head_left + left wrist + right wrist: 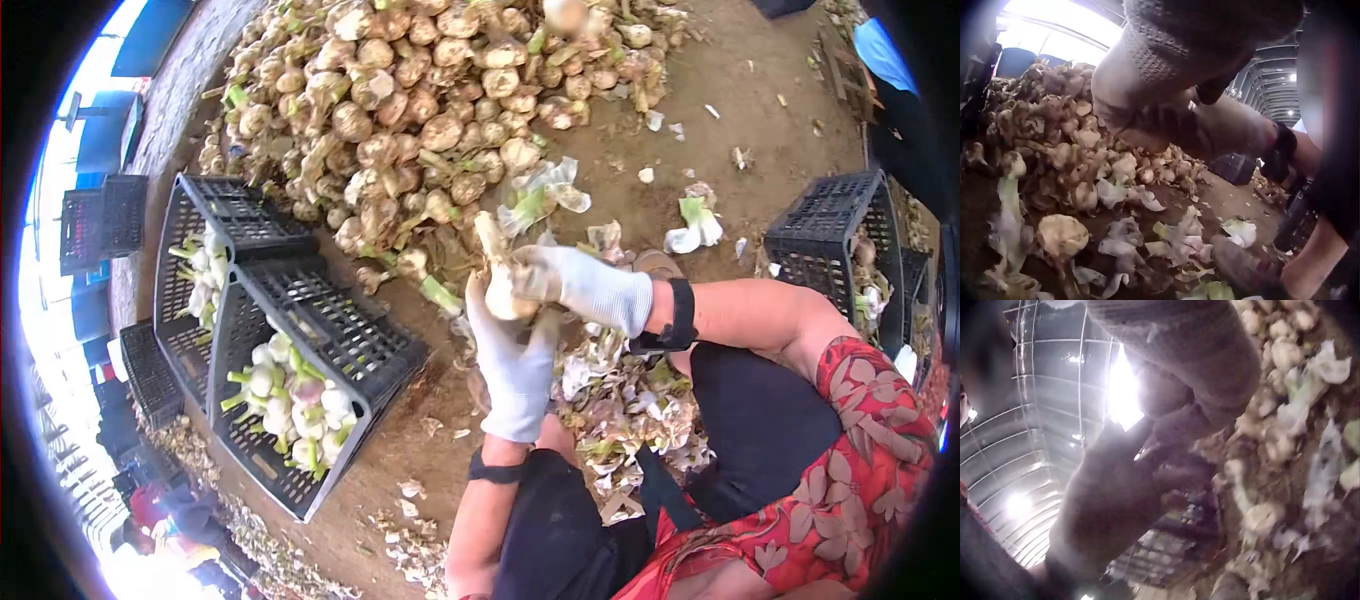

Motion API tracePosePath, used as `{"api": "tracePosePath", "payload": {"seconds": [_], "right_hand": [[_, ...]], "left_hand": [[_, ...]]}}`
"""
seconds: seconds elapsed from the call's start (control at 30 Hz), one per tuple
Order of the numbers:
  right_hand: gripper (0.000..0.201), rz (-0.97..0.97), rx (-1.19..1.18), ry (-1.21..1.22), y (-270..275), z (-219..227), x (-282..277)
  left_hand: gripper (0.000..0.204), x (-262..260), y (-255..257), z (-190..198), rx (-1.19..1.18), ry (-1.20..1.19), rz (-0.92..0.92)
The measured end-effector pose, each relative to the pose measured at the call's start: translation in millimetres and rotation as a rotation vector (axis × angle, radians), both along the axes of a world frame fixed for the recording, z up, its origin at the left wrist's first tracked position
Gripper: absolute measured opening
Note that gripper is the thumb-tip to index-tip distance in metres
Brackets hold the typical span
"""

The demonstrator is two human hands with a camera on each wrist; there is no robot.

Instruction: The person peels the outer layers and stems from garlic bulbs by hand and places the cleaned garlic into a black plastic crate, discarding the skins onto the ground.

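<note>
A garlic bulb [506, 298] with a thick pale stem [489, 236] is held up between both gloved hands in the head view. From below, the left hand [513, 378] grips the bulb between its thumb and fingers. Coming from the right, the right hand [590, 283] pinches the bulb's side near the stem. White knit gloves cover both hands. In the left wrist view a gloved hand [1147, 81] fills the top and hides most of the bulb. The right wrist view shows the gloves [1110, 500] dark against bright light.
A large heap of untrimmed garlic [390, 110] lies ahead. Black crates [345, 320] at left hold trimmed white bulbs [292, 400]; another crate [822, 225] stands at right. Peeled skins [635, 410] cover the ground between the legs. Loose leaves [694, 225] lie beyond the right hand.
</note>
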State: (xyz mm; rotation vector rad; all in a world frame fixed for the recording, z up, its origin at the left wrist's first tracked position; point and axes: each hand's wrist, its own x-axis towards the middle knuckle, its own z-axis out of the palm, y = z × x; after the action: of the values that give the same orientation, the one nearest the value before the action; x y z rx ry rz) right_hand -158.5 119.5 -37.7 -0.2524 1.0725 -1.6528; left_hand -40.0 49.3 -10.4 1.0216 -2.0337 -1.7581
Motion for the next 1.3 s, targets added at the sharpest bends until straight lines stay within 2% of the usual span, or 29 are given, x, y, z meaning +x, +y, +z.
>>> {"api": "tracePosePath", "payload": {"seconds": [0.03,0.07,0.13,0.27,0.3,0.4,0.53,0.63,0.73,0.93,0.97,1.1,1.2,1.27,1.3], "right_hand": [[0.053,0.143,0.024,0.210,-4.2,0.2,0.3],[0.056,0.210,0.081,0.289,-5.4,1.4,-3.7],[0.060,0.340,0.205,0.453,-7.6,10.0,-14.6],[0.046,0.295,0.246,0.336,-8.5,7.3,-6.4],[0.040,0.228,0.224,0.233,-9.0,7.2,-3.9],[0.034,0.330,0.228,0.470,-5.0,12.8,-12.1],[0.032,0.382,0.110,0.529,-3.6,13.5,-18.9],[0.030,0.495,0.195,0.288,-1.3,12.2,-23.8],[0.030,0.462,0.009,0.548,-2.8,14.6,-28.1],[0.022,0.480,-0.023,0.780,-1.9,17.7,-23.5],[0.018,0.442,-0.092,0.960,-1.0,9.2,-21.2],[0.019,0.482,-0.001,1.180,2.9,6.2,-20.0],[0.022,0.475,-0.042,1.300,3.7,-1.6,-21.3],[0.025,0.422,-0.123,1.304,4.2,-0.1,-12.8],[0.025,0.381,-0.181,1.287,4.0,4.1,-7.7]], "left_hand": [[0.073,1.6,-0.9,-0.5,0.143,0.066,0.065],[0.072,3.1,-2.1,-2.7,0.289,0.136,0.130],[0.072,13.8,-2.7,-7.0,0.175,0.128,0.071],[0.074,23.7,-5.3,-19.8,-0.137,0.014,-0.014],[0.070,22.5,-4.7,-22.5,-0.084,0.054,0.001],[0.074,24.6,-9.1,-15.3,0.002,0.030,-0.022],[0.088,31.3,-8.3,-18.4,-0.067,0.024,-0.069],[0.094,33.1,-8.0,-17.5,0.001,0.051,-0.048],[0.097,34.1,-9.6,-14.7,0.047,0.076,-0.063],[0.101,39.8,-10.8,-15.1,0.020,0.073,-0.104],[0.102,42.0,-9.9,-15.5,0.052,0.069,-0.101],[0.103,47.9,-7.4,-21.3,0.123,0.128,-0.069],[0.097,50.5,-16.8,-6.2,0.739,0.181,-0.021],[0.071,53.8,-23.9,-9.8,1.321,0.310,0.282],[0.069,53.3,-25.8,-17.5,1.492,0.392,0.306]]}}
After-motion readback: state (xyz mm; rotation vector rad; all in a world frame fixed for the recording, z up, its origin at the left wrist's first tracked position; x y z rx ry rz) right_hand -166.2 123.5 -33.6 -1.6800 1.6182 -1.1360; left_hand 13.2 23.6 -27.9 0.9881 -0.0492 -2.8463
